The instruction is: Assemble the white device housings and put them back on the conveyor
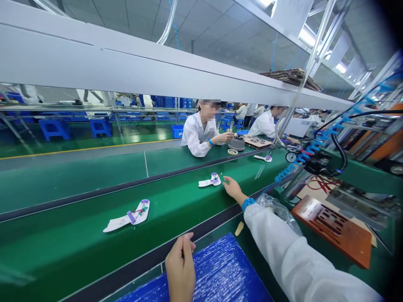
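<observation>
My right hand (233, 188) reaches over the green conveyor belt (176, 197), its fingers apart and holding nothing. Just left of its fingertips lies a white handle-shaped plastic shell (210, 181) with purple parts and a short red wire; a small gap seems to separate them. Another white shell (127, 217), with purple pieces and red and green wires, lies farther left on the belt. My left hand (181, 262) is closed loosely above the blue film-wrapped board (226, 268) near the belt's front edge. Nothing shows between its fingers.
A third shell (263, 158) lies farther up the belt. Across it sits a co-worker (201, 134) beside a grey fixture (236, 143). At right are a clear plastic bag (280, 212), an orange-brown plate (336, 230), a coiled blue air hose (315, 147) and a pressure gauge (291, 157).
</observation>
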Demonstrator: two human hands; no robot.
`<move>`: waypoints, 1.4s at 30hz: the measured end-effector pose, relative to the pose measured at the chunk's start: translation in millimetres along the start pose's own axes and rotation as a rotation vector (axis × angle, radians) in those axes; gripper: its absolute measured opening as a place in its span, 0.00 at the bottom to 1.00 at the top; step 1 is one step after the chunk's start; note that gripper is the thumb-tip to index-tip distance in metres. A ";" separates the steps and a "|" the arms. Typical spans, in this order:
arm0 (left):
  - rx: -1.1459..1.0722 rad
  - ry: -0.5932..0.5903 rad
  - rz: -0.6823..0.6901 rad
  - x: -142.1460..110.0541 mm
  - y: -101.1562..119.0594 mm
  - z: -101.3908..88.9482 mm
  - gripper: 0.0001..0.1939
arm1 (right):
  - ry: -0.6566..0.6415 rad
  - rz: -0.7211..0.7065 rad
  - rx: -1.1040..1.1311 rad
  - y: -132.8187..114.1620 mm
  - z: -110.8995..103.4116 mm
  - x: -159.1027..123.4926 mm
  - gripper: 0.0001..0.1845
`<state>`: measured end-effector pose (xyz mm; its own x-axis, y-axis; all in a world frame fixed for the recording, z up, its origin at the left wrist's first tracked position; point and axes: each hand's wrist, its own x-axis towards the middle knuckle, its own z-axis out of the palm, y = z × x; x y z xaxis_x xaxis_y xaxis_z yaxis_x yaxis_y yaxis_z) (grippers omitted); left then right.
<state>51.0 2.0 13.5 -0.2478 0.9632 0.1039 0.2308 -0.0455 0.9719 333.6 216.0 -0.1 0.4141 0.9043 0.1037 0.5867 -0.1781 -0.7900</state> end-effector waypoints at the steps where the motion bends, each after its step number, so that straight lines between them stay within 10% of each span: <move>1: 0.003 0.006 -0.004 -0.3 0.4 0.7 0.28 | -0.025 -0.024 0.014 -2.1 3.8 2.6 0.15; 11: 0.042 -0.029 0.081 -2.4 1.8 1.2 0.23 | -0.139 -0.179 0.233 -50.7 38.0 -2.2 0.14; 20: 0.462 0.028 0.798 -11.1 1.0 -0.4 0.11 | -0.225 -0.177 0.606 -59.9 14.9 -185.7 0.20; 25: 0.567 -0.171 0.609 -10.6 -2.0 1.0 0.11 | -0.259 -0.031 0.799 -40.4 17.5 -248.2 0.18; 42: 0.017 -0.209 -0.001 -0.8 -13.8 2.0 0.19 | -0.269 0.004 0.849 -34.3 25.3 -250.2 0.19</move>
<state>50.0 2.5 -0.4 -0.0481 0.9973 0.0553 0.2474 -0.0417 0.9680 192.2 5.7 -14.3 0.1752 0.9838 0.0386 -0.1723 0.0693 -0.9826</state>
